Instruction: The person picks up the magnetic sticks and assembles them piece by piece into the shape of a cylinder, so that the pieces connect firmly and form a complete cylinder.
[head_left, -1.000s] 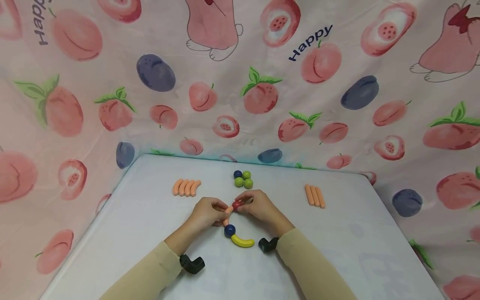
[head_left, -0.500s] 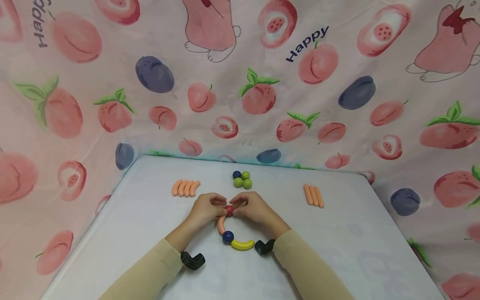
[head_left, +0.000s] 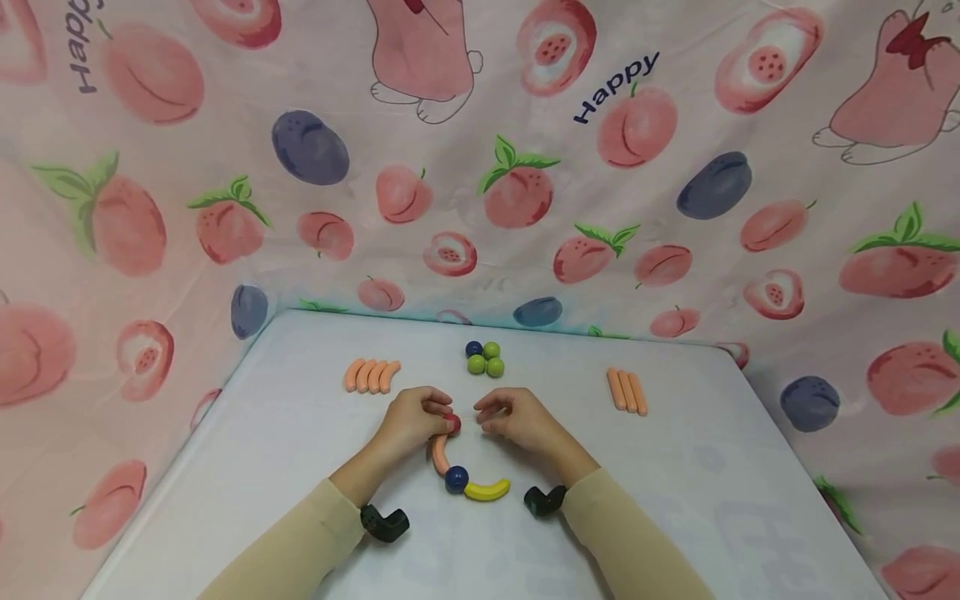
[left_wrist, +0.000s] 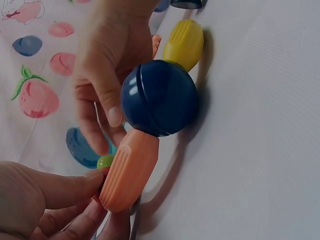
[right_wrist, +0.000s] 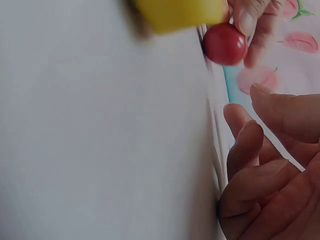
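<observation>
Left hand [head_left: 411,418] pinched one glossy red ball [right_wrist: 225,44] beside one curved, ridged orange stick [left_wrist: 131,172]. Right hand [head_left: 521,419] hovered apart, relaxed, empty.

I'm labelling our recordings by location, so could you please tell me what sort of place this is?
Probably an indoor play or filming corner: a white table, a fruit-print cloth behind it, and a toy-like red ball.

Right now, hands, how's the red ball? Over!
Left fingers pinch red ball by orange piece's end. Right fingers empty, apart from ball; nothing seen between.
</observation>
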